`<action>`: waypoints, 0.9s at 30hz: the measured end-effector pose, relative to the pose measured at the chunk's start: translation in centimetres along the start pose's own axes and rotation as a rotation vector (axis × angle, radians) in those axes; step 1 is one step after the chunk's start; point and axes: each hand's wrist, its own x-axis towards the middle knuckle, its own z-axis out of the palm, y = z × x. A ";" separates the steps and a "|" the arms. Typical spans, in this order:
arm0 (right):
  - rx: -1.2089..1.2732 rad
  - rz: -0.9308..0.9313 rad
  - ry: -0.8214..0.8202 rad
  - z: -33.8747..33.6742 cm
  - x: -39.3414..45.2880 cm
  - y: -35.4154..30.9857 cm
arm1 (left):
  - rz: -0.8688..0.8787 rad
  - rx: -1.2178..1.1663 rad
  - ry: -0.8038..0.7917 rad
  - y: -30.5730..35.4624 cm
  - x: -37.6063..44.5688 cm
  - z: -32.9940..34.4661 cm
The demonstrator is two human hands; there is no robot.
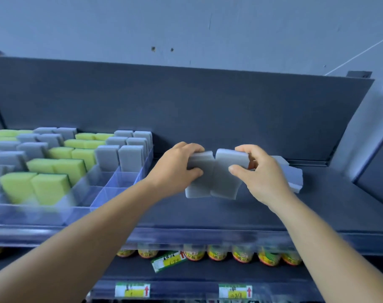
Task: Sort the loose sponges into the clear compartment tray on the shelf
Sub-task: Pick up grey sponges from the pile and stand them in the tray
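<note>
Sponges (212, 171): two grey ones side by side, long axes upright, left hand (177, 169) clamping one, right hand (260, 171) the other; open tray (120, 182) slots sit just left of the grip, nearer the left hand.

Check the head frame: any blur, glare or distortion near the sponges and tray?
Head view: tray and its green and grey sponges smear with motion blur toward the left edge; both hands, left and right, and their grey sponges stay fairly sharp; wide-angle bends the shelf edge; light is flat and bluish, no hard glare.
</note>
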 end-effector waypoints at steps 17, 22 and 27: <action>0.027 -0.261 -0.066 13.6 -0.8 -12.2 | -0.090 0.135 0.159 -10.9 -6.1 -14.4; -0.039 -0.246 -0.039 17.0 -0.6 -13.7 | -0.116 0.116 0.160 -14.9 -5.8 -16.6; -0.106 -0.165 -0.036 18.7 0.0 -13.7 | -0.108 0.069 0.086 -17.4 -5.2 -16.3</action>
